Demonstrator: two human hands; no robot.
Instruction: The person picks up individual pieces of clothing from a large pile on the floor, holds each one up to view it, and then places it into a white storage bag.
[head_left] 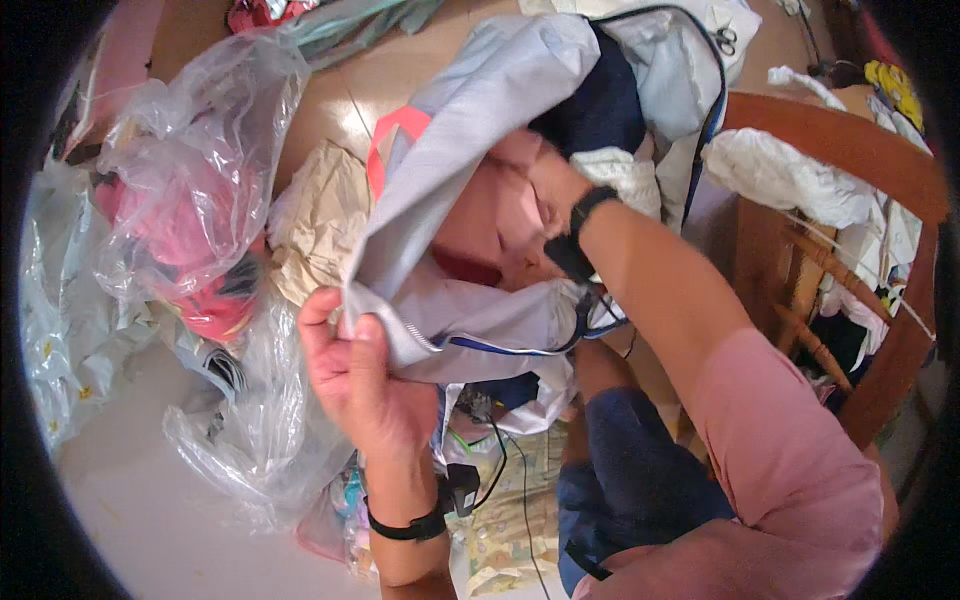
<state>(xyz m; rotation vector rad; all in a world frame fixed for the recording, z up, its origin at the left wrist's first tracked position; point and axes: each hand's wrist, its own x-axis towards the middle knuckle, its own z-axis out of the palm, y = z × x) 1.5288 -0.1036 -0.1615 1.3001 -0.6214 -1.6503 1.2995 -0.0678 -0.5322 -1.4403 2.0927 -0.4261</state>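
Note:
A light grey fabric storage bag point(440, 170) with a zipper along its rim and a pinkish-red strap point(398, 140) gapes in front of me. My left hand point(365, 375) pinches the near left edge of its opening between thumb and fingers, beside the zipper teeth. Inside the opening, my right hand point(548, 185) reaches among pink cloth point(475, 215); its fingers are partly hidden and blurred, so their grip is unclear. Dark navy cloth point(605, 100) and white cloth point(625, 180) lie at the bag's far right side. Both my wrists wear black bands.
On the left, clear plastic bags point(220, 110) cover pink and red items, next to crumpled brown paper point(325, 220). A wooden chair point(840, 135) with white cloth stands at right. A black cable point(525, 500) hangs over patterned paper below. Scissors point(725, 40) lie at the far side.

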